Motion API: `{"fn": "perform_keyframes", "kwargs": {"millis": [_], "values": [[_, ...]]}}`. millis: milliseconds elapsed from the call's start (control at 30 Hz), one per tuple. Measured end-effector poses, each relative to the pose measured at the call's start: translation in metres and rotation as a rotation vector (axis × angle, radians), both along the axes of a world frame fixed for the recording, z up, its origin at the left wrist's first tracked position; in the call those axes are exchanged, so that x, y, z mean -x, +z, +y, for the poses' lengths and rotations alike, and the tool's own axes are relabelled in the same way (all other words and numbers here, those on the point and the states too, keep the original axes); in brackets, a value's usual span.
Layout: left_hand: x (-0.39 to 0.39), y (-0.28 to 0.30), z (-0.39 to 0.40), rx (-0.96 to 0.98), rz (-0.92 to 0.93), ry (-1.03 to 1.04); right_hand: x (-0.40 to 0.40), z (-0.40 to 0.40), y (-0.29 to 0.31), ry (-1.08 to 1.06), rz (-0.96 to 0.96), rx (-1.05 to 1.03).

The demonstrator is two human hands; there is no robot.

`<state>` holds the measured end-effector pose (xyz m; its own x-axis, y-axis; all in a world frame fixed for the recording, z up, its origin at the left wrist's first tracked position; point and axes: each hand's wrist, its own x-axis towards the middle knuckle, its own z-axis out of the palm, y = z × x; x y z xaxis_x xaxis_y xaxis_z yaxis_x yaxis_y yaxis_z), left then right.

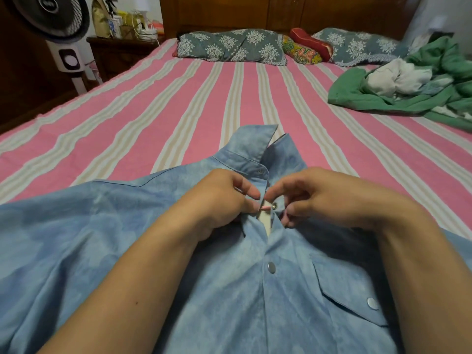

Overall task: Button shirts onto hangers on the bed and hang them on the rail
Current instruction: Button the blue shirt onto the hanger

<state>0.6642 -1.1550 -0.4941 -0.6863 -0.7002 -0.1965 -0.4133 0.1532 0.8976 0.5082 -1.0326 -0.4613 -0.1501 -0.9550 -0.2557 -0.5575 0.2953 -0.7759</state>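
A light blue denim shirt [158,251] lies front-up on the pink striped bed [194,98], collar pointing away from me. My left hand [222,200] pinches the left edge of the placket just below the collar. My right hand [314,198] pinches the right edge beside a metal snap [274,206]. Between the two edges a small gap shows a pale strip and a bit of pink. A lower snap [271,267] is fastened. No hanger is plainly visible; the shirt may hide it.
A heap of green and white clothes [408,85] lies at the right of the bed. Pillows [232,47] line the wooden headboard. A standing fan [56,24] and a cluttered bedside table [120,47] stand at the left.
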Motion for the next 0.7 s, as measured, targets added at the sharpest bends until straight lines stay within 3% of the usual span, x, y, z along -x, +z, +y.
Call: {"fn": "perform_keyframes", "kwargs": {"millis": [167, 700], "values": [[0.000, 0.001, 0.000, -0.120, 0.110, 0.042, -0.001, -0.010, -0.007, -0.036, 0.104, 0.150], [0.001, 0.000, 0.004, 0.041, 0.015, -0.021, -0.011, -0.023, -0.020, -0.067, 0.399, 0.196]]}}
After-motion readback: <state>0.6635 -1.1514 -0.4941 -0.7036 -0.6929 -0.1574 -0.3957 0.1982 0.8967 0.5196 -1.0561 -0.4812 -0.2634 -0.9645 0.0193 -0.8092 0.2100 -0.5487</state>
